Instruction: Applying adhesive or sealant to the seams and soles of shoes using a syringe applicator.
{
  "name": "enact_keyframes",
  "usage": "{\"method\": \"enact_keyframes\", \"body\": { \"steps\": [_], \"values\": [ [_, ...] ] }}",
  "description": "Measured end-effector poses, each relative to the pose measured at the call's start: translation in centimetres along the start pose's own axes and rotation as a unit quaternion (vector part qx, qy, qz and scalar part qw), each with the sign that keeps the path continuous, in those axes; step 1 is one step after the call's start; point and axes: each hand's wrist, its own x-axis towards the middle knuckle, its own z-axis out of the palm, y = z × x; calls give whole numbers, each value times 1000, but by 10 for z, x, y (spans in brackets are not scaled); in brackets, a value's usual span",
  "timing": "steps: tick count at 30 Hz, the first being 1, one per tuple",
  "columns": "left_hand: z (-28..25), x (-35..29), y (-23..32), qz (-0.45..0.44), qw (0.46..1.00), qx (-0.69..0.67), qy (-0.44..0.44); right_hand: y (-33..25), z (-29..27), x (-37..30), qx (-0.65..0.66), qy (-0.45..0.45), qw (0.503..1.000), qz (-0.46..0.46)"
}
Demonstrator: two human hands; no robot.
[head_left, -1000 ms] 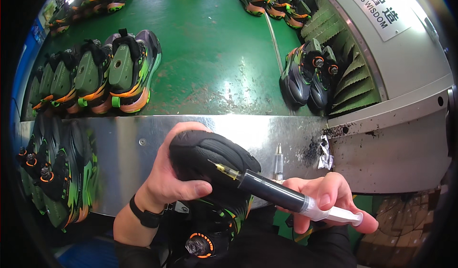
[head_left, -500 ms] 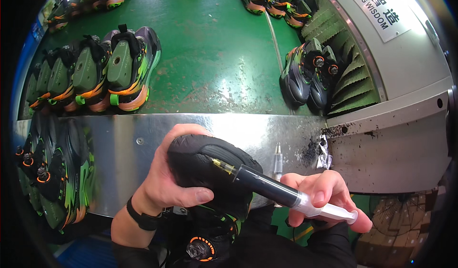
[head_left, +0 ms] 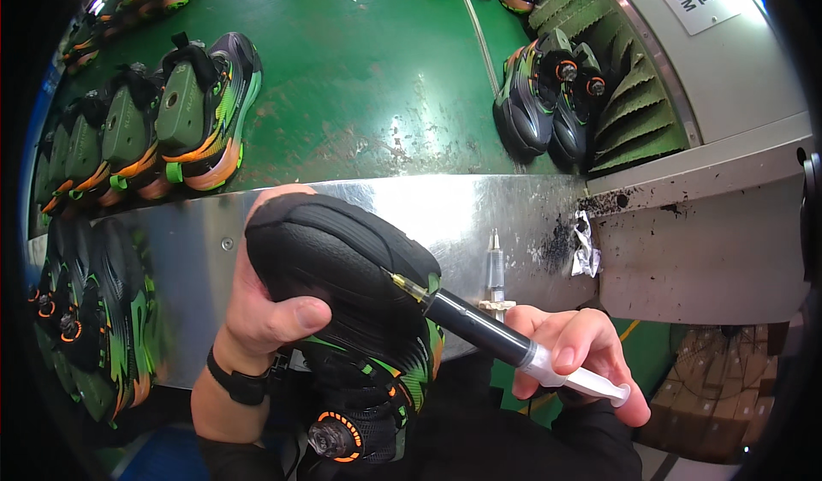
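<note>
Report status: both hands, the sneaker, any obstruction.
Left hand gripping dial-laced sneaker by front end. Right hand holding dark-filled syringe, yellow-hubbed needle at sneaker; contact unclear. Nothing visible in between.

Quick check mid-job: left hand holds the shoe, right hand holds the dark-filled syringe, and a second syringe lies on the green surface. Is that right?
Not quite: the second syringe lies on the silver metal ledge, not the green surface, as the head view shows. The left hand does hold the shoe, and the right hand the dark-filled syringe.
</note>
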Motion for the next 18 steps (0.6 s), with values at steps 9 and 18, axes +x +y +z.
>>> {"method": "enact_keyframes", "body": {
  "steps": [9, 18],
  "values": [
    [6, 7, -1, -30, 999, 0, 26, 6, -7, -18, -7, 20, 1000, 14],
    [6, 10, -10, -13, 999, -25, 38, 17, -15, -30, -6, 32, 999, 8]
  ]
}}
